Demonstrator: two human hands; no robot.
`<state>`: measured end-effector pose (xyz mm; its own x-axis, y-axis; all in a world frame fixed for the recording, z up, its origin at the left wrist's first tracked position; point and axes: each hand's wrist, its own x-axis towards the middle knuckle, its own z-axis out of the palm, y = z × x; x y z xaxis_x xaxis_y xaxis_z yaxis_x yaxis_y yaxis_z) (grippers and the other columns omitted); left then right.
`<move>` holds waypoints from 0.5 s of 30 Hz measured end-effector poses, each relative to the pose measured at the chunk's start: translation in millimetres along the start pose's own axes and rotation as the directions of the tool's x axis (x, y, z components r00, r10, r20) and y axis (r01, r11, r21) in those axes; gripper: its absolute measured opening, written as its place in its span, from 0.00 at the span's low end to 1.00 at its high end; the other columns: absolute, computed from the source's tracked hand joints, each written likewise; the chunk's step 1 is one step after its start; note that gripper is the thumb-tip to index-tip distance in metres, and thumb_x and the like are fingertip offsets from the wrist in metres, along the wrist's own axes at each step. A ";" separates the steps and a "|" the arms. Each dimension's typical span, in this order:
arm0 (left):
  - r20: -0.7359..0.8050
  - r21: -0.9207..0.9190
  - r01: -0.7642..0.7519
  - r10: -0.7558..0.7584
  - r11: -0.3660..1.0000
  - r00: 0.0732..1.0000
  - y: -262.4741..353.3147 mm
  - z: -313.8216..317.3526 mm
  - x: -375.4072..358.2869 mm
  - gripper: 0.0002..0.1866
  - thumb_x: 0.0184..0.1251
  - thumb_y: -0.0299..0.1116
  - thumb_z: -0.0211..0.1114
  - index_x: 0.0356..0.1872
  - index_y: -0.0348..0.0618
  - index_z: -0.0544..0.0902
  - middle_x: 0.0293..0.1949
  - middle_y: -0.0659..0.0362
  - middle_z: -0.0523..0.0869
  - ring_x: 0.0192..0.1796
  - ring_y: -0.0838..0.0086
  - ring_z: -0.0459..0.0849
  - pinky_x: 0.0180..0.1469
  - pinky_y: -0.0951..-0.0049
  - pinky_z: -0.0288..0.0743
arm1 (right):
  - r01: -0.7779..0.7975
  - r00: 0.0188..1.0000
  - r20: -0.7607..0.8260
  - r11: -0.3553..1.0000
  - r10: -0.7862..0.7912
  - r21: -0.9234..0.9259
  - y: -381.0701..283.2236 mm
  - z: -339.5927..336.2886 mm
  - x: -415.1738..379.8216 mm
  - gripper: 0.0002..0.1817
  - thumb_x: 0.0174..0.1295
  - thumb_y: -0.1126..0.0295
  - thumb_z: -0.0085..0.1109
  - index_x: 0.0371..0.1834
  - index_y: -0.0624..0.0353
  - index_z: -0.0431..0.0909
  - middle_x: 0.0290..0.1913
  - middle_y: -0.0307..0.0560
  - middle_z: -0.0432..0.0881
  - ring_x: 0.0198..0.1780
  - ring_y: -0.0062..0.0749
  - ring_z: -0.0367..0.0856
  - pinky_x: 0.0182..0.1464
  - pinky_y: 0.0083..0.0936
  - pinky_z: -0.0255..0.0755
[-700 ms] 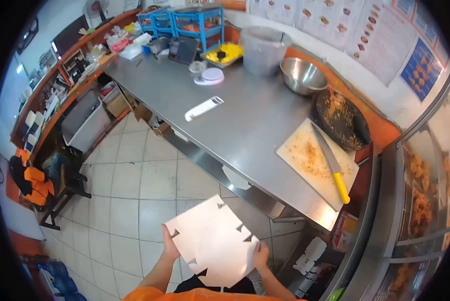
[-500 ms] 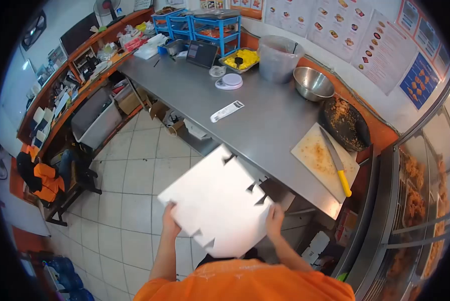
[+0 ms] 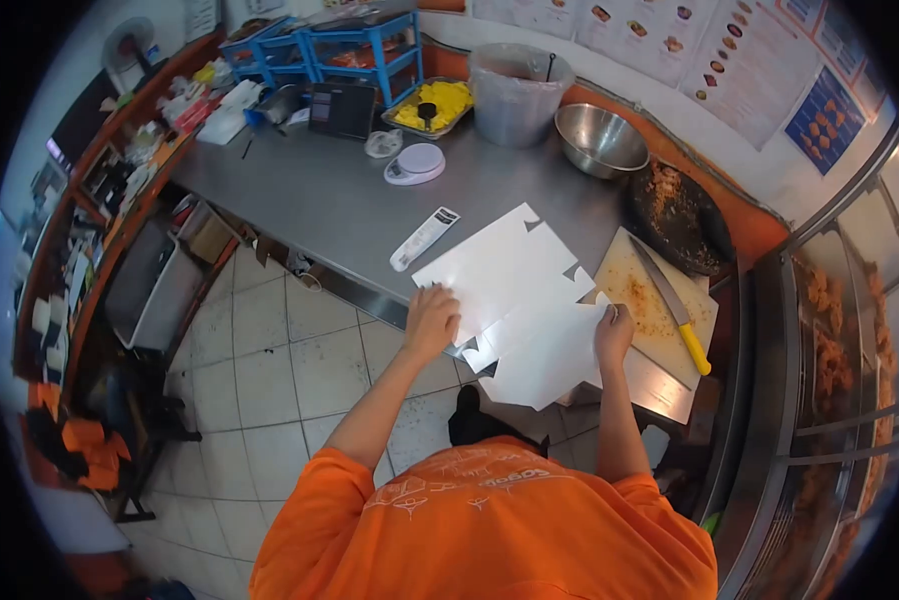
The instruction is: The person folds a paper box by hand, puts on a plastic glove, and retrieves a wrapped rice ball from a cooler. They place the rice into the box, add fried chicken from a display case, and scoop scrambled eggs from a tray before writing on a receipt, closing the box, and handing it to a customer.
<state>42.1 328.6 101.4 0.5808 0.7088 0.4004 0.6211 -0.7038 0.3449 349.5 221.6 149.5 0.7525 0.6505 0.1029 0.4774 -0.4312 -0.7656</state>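
Note:
A white die-cut cardboard sheet (image 3: 514,285) lies partly on the steel table's front edge, its near part sticking out over the floor. Its panels are bent along a crease, and notches show along the sides. My left hand (image 3: 432,322) rests on the sheet's left edge, fingers together on the card. At the right side my right hand (image 3: 612,330) pinches a flap or corner of the sheet. Just left of the cardboard, a white strip with black print (image 3: 424,238) lies on the table.
On the right stand a cutting board (image 3: 619,290) with a yellow-handled knife (image 3: 681,322), a black bowl (image 3: 684,225) and a steel bowl (image 3: 601,140). Farther back are a scale (image 3: 415,164), a plastic-lined bucket (image 3: 517,100), a yellow-filled tray (image 3: 439,105) and blue racks (image 3: 364,55).
The sheet has moved forward onto the table and is now bent along a crease. Both hands have moved forward with it, the right one now at a flap. The view has shifted.

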 end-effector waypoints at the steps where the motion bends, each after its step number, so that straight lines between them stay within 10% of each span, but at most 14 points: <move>1: 0.031 -0.087 0.065 -0.062 0.994 0.998 -1.1 9.2 3.4 0.16 0.60 0.31 0.62 0.50 0.43 0.79 0.56 0.53 0.77 0.64 0.57 0.69 0.67 0.52 0.56 | -0.033 0.999 0.001 0.999 0.033 -0.011 -8.7 1.4 2.4 0.13 0.65 0.70 0.50 0.45 0.71 0.74 0.43 0.64 0.79 0.47 0.55 0.77 0.49 0.42 0.68; 3: 0.044 -0.090 0.045 -0.041 0.995 0.998 -6.8 17.1 7.6 0.16 0.61 0.32 0.61 0.50 0.42 0.80 0.57 0.52 0.77 0.65 0.59 0.69 0.68 0.53 0.55 | 0.119 0.962 -0.188 0.923 -0.199 -0.366 -33.5 15.6 6.5 0.20 0.61 0.71 0.54 0.54 0.70 0.69 0.57 0.64 0.73 0.59 0.55 0.70 0.59 0.44 0.62; 6: 0.051 -0.077 0.012 -0.008 0.997 0.999 -18.8 15.7 23.9 0.17 0.62 0.35 0.61 0.52 0.42 0.80 0.58 0.51 0.78 0.64 0.59 0.72 0.68 0.56 0.58 | 0.403 0.906 0.174 0.912 -0.385 -0.078 -40.1 99.4 -1.0 0.31 0.60 0.70 0.56 0.65 0.70 0.60 0.67 0.63 0.63 0.66 0.54 0.62 0.69 0.42 0.52; 8: 0.049 -0.144 0.014 -0.007 0.990 0.999 -25.3 16.4 30.8 0.18 0.62 0.36 0.62 0.51 0.42 0.81 0.57 0.51 0.79 0.62 0.59 0.74 0.66 0.56 0.62 | 0.642 0.519 0.643 0.753 -0.563 0.141 -61.0 137.5 -26.4 0.34 0.63 0.60 0.54 0.68 0.69 0.58 0.69 0.62 0.61 0.69 0.51 0.60 0.71 0.42 0.49; 10: 0.075 -0.152 -0.009 0.020 0.988 0.997 -30.2 13.5 30.6 0.18 0.61 0.37 0.62 0.50 0.41 0.82 0.56 0.51 0.80 0.62 0.59 0.75 0.65 0.57 0.64 | 0.805 0.373 0.648 0.579 -0.664 0.131 -56.8 139.4 -7.8 0.34 0.63 0.58 0.53 0.67 0.69 0.59 0.68 0.62 0.63 0.71 0.50 0.58 0.71 0.44 0.48; 13: 0.116 -0.198 -0.026 0.050 0.980 0.992 -30.4 6.7 33.1 0.17 0.61 0.38 0.63 0.49 0.41 0.83 0.56 0.51 0.80 0.62 0.61 0.75 0.64 0.60 0.66 | 0.563 0.826 0.271 0.698 -0.494 -0.442 -12.5 140.0 71.9 0.34 0.65 0.56 0.49 0.68 0.68 0.58 0.71 0.58 0.59 0.73 0.47 0.54 0.72 0.50 0.43; 15: 0.155 -0.242 -0.055 0.094 0.969 0.983 -38.8 -3.8 37.8 0.17 0.61 0.38 0.63 0.48 0.41 0.83 0.56 0.51 0.80 0.62 0.62 0.75 0.64 0.62 0.67 | 0.594 0.804 0.277 0.680 -0.527 -0.429 -12.5 171.3 48.5 0.34 0.65 0.56 0.48 0.69 0.68 0.57 0.72 0.57 0.57 0.74 0.46 0.52 0.72 0.50 0.41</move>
<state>37.9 382.5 106.4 0.7111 0.6381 0.2951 0.4426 -0.7325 0.5172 302.3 365.6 55.3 0.2275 0.9231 0.3101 0.9666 -0.1754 -0.1869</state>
